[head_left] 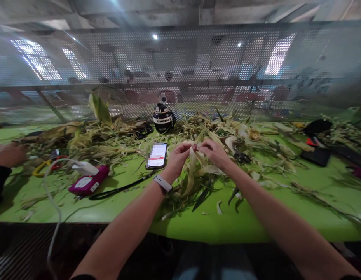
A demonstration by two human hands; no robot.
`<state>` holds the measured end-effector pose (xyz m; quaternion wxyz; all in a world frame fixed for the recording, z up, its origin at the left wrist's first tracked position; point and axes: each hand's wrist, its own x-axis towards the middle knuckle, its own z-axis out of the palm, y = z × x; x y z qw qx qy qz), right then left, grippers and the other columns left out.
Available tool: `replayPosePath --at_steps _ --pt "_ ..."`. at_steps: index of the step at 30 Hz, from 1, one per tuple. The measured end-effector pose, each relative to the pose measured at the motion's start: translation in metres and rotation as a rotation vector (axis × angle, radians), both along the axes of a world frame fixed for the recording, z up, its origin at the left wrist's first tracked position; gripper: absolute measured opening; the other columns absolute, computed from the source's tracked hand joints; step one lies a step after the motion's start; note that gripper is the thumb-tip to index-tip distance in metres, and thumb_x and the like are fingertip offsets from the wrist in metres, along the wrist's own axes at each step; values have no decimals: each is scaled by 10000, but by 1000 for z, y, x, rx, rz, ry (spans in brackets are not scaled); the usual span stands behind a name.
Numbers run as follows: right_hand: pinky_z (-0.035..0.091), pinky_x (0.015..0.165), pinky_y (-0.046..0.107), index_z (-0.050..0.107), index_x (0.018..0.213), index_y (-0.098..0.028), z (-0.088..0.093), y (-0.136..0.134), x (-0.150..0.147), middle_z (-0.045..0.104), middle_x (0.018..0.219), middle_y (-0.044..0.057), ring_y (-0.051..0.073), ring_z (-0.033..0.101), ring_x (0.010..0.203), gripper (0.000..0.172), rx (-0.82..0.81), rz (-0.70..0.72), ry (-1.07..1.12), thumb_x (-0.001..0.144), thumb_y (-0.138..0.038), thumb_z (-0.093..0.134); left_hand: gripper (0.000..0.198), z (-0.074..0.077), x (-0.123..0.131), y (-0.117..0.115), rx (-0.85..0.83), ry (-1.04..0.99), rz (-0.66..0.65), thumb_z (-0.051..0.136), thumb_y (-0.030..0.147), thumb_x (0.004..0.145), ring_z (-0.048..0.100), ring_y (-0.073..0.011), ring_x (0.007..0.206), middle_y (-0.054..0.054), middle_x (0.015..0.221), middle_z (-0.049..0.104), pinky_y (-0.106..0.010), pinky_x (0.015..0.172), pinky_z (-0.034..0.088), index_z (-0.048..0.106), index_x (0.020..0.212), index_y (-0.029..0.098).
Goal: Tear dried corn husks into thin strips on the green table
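Left hand (178,156): fingers curled closed, pinching the top of a pale corn husk (192,171) at the middle of the green table (250,229); a watch with a light band (163,183) sits on that wrist. Right hand (215,153): fingers likewise closed on the same husk, fingertips almost meeting those of the left hand; the husk's strips hang down from both hands toward the near edge. One husk is held; loose husks and leaves (110,144) lie heaped along the far edge, too many to count. One smartphone (156,155), screen lit, lies flat just left of the left hand. One magenta device (87,182) with a white plug and white cable (53,202) lies toward the near left corner; the cable runs over the near edge. One black strap (119,189) lies between the device and the left wrist. One black jug with white lettering (163,116) stands at the far edge, behind the phone. One black flat item (316,156) lies toward the right end. One other person's hand (9,154) rests at the left edge.
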<state>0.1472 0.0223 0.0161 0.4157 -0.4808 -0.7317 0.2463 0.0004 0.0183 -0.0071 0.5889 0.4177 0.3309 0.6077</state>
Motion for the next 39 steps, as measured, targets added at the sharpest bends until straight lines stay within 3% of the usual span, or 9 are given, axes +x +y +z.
replayPosePath --at_steps 3,7,11,14,24,28,32,34,39 --pt "405 693 293 606 683 -185 0 3 1 623 768 38 175 545 749 256 -64 21 118 820 -342 458 314 -1 4 -3 29 107 -67 797 402 553 554 -104 605 -10 660 672 -216 596 427 713 722 151" --pt "430 643 291 620 693 -182 -3 3 -5 613 696 24 161 545 668 266 -240 109 368 775 -426 550 367 -2 7 -5 21 144 -104 735 496 609 558 -119 616 -25 681 676 -232 599 437 725 729 149" --pt "430 649 270 607 673 -173 -6 3 -8 594 661 -7 128 519 633 256 -225 67 569 669 -422 668 324 0 7 -6 -11 127 -125 735 463 624 552 -106 609 -23 720 685 -234 615 447 730 739 161" --pt "427 643 267 580 656 -178 -9 4 -7 584 642 -14 120 510 620 273 -200 65 596 685 -442 647 270 1 6 -7 62 152 -151 776 383 597 576 -114 654 -24 749 694 -230 627 447 731 755 169" --pt "379 538 266 518 606 -195 -20 9 -13 517 569 -24 126 461 549 237 -100 -86 480 714 -397 579 262 -3 3 -6 80 205 -260 808 345 557 616 -142 641 -38 665 694 -264 654 463 720 700 143" --pt "425 629 276 553 683 -189 -15 11 -6 566 655 -4 144 520 640 223 -58 -72 436 728 -406 561 284 -3 5 -5 54 81 -174 813 350 544 632 -154 682 -40 726 706 -281 703 484 725 732 155" --pt "433 730 299 584 814 -179 -5 11 2 620 819 46 167 554 755 232 126 -210 360 761 -397 524 295 1 4 -2 -62 -70 -98 793 380 573 653 -169 726 -54 763 715 -298 750 491 713 745 154" --pt "425 702 293 584 781 -175 0 7 4 613 789 49 169 548 729 212 168 -252 287 762 -376 519 299 3 2 -1 -95 -102 -87 784 384 585 658 -173 735 -62 771 718 -299 763 488 710 752 147" --pt "355 556 260 562 625 -187 2 -6 -4 560 606 1 142 499 579 238 11 -113 21 767 -374 525 266 3 2 -2 -33 -101 -57 806 312 553 644 -146 745 -36 771 716 -267 781 472 711 743 152"
